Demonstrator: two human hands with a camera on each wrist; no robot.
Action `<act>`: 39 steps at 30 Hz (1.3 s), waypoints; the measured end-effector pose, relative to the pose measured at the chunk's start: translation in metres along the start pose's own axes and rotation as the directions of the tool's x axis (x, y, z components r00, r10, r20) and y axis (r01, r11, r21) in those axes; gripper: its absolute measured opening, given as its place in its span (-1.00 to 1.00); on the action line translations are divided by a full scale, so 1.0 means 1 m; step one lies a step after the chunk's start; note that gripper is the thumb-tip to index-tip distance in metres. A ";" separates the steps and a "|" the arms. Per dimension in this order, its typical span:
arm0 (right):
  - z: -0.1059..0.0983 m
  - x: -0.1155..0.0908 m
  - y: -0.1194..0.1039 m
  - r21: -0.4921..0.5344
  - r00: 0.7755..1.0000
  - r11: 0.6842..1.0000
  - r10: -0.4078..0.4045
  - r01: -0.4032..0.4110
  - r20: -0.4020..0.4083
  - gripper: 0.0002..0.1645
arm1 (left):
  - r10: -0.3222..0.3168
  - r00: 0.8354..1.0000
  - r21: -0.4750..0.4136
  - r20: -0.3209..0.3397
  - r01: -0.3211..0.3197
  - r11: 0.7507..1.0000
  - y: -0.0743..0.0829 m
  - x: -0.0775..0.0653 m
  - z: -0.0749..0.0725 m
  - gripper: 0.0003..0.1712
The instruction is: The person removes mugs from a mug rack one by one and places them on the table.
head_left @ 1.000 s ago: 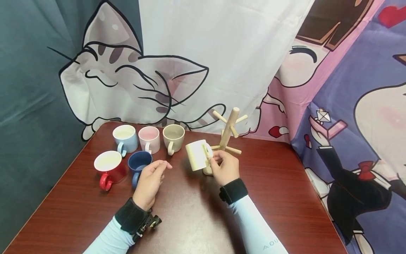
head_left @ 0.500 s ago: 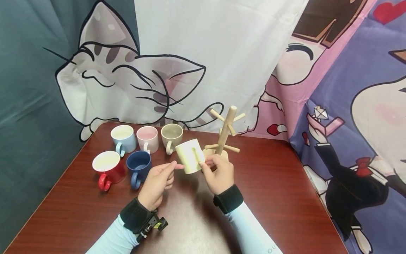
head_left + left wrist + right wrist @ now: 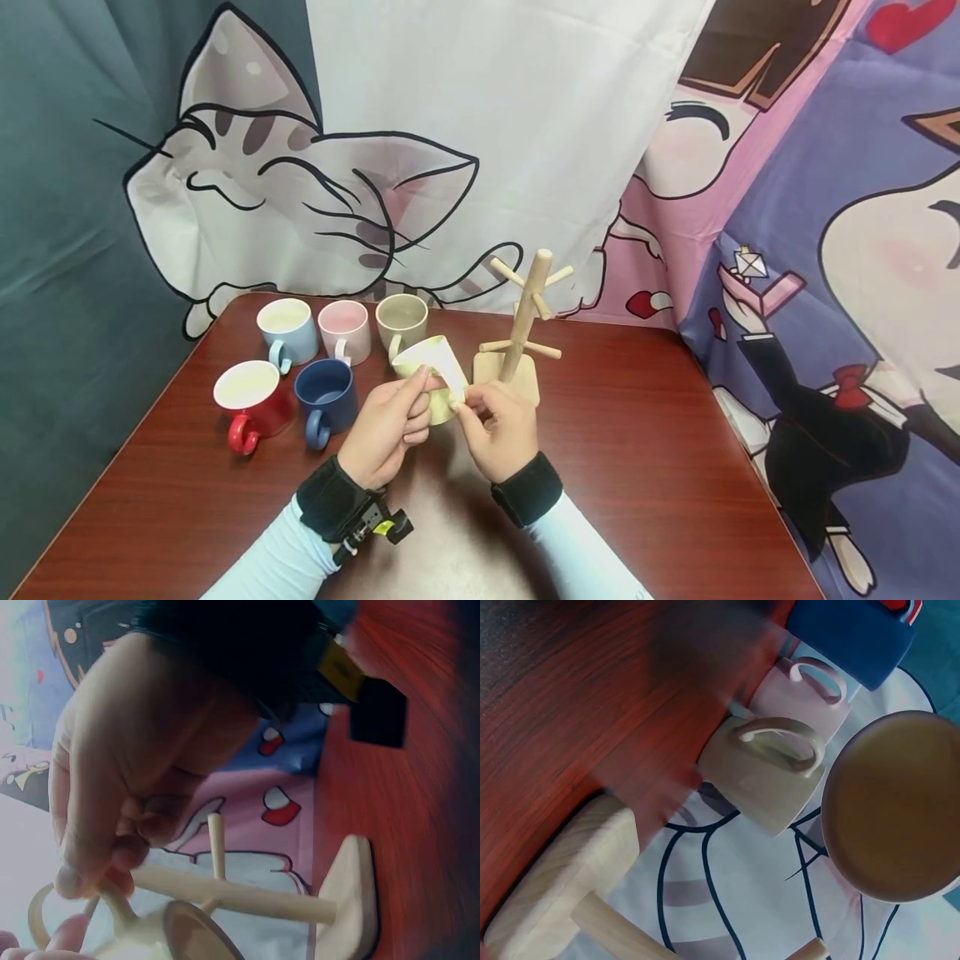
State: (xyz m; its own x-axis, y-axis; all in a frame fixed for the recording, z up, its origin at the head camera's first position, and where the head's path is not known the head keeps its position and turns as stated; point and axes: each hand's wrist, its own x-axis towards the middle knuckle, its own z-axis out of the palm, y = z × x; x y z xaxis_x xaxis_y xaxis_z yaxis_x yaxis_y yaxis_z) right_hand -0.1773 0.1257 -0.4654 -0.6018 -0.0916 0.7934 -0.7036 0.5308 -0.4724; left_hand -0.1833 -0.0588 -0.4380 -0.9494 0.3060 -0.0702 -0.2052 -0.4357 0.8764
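A pale yellow mug (image 3: pixel 442 408) hangs tilted above the table between the hands. My right hand (image 3: pixel 504 427) pinches its handle, as the left wrist view also shows around the handle (image 3: pixel 118 911). My left hand (image 3: pixel 384 435) is at the mug's near side, index finger stretched across it and other fingers curled; whether it pinches is hidden. At the lower left of the left wrist view, left fingertips (image 3: pixel 69 932) sit by the handle. The mug's brownish-looking mouth (image 3: pixel 900 810) fills the right of the right wrist view. Behind stands a wooden mug rack (image 3: pixel 525 312) with bare pegs.
To the left stand a red mug (image 3: pixel 258 408), a dark blue mug (image 3: pixel 330 392), a light blue mug (image 3: pixel 292 333), a pink mug (image 3: pixel 352 333) and a beige mug (image 3: pixel 405 321). A printed curtain (image 3: pixel 525 125) closes off the table's (image 3: pixel 637 450) back edge.
My right hand has brought the yellow mug left and toward me, away from the rack, and the mug has turned. My left hand has moved right to meet it.
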 end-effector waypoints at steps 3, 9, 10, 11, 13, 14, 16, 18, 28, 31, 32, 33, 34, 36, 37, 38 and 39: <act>0.003 -0.003 -0.002 -0.017 0.998 0.999 -0.050 0.050 0.024 -0.78 | -0.006 1.000 -0.038 -0.015 0.005 0.999 0.000 0.000 0.001 -0.56; 0.008 -0.008 -0.006 -0.066 0.990 0.990 -0.119 0.124 0.069 -0.74 | -0.042 0.999 -0.093 -0.034 0.039 0.995 -0.002 -0.002 0.002 -0.57; 0.008 -0.009 -0.007 -0.065 0.989 0.989 -0.126 0.131 0.073 -0.73 | -0.043 0.998 -0.099 -0.034 0.040 0.994 -0.002 -0.003 0.002 -0.60; 0.009 -0.009 -0.007 -0.062 0.989 0.989 -0.130 0.135 0.075 -0.72 | -0.040 0.999 -0.103 -0.031 0.037 0.994 -0.002 -0.003 0.002 -0.63; 0.009 -0.010 -0.007 -0.054 0.987 0.988 -0.137 0.142 0.083 -0.71 | -0.028 0.999 -0.086 -0.026 0.025 0.996 -0.002 -0.003 0.001 -0.68; 0.009 -0.011 -0.007 -0.054 0.986 0.988 -0.138 0.143 0.090 -0.71 | -0.021 1.000 -0.071 -0.024 0.019 0.997 -0.002 -0.004 0.001 -0.69; 0.007 -0.010 -0.006 -0.062 0.983 0.987 -0.139 0.147 0.119 -0.73 | -0.001 1.000 -0.024 -0.018 0.001 1.000 -0.002 -0.004 0.000 -0.71; 0.004 -0.008 -0.005 -0.085 0.978 0.985 -0.133 0.148 0.162 -0.75 | 0.027 1.000 0.047 -0.016 -0.026 0.999 -0.002 -0.004 0.000 -0.72; -0.050 0.029 0.032 -0.128 0.977 0.975 0.192 -0.180 0.090 -0.82 | 0.147 0.984 0.329 -0.102 -0.106 0.938 0.001 -0.002 -0.010 -0.73; -0.070 0.040 0.046 -0.122 0.934 0.928 0.357 -0.354 0.009 -0.84 | 0.168 0.975 0.374 -0.144 -0.104 0.922 0.001 -0.003 -0.013 -0.73; -0.077 0.042 0.051 -0.115 0.914 0.907 0.406 -0.405 -0.015 -0.84 | 0.176 0.972 0.388 -0.156 -0.104 0.916 0.001 -0.003 -0.014 -0.74; -0.083 0.044 0.055 -0.115 0.892 0.885 0.450 -0.451 -0.037 -0.84 | 0.183 0.969 0.402 -0.164 -0.104 0.910 0.001 -0.003 -0.015 -0.74; -0.088 0.045 0.059 -0.111 0.870 0.863 0.489 -0.492 -0.055 -0.85 | 0.193 0.966 0.416 -0.171 -0.107 0.903 0.000 -0.003 -0.016 -0.75; -0.096 0.047 0.064 -0.100 0.846 0.840 0.528 -0.534 -0.080 -0.85 | 0.210 0.962 0.431 -0.178 -0.115 0.895 0.000 -0.003 -0.018 -0.75; -0.098 0.047 0.065 -0.097 0.840 0.834 0.537 -0.543 -0.085 -0.85 | 0.215 0.960 0.433 -0.181 -0.119 0.893 0.000 -0.003 -0.019 -0.76; -0.100 0.048 0.065 -0.092 0.837 0.832 0.540 -0.547 -0.087 -0.85 | 0.220 0.958 0.435 -0.185 -0.121 0.892 0.000 -0.004 -0.020 -0.76; -0.101 0.049 0.065 -0.092 0.836 0.832 0.541 -0.548 -0.088 -0.86 | 0.223 0.957 0.432 -0.187 -0.124 0.893 0.000 -0.004 -0.021 -0.76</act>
State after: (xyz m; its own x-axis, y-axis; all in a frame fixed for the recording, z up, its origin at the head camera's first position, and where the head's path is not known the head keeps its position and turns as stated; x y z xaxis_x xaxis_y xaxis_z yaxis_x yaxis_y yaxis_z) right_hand -0.2141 0.2412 -0.4187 -0.8511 0.2845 0.4413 -0.2207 0.5688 -0.7923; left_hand -0.1846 -0.0777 -0.4477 -0.9985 0.0370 0.0393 0.0369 -0.0613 0.9974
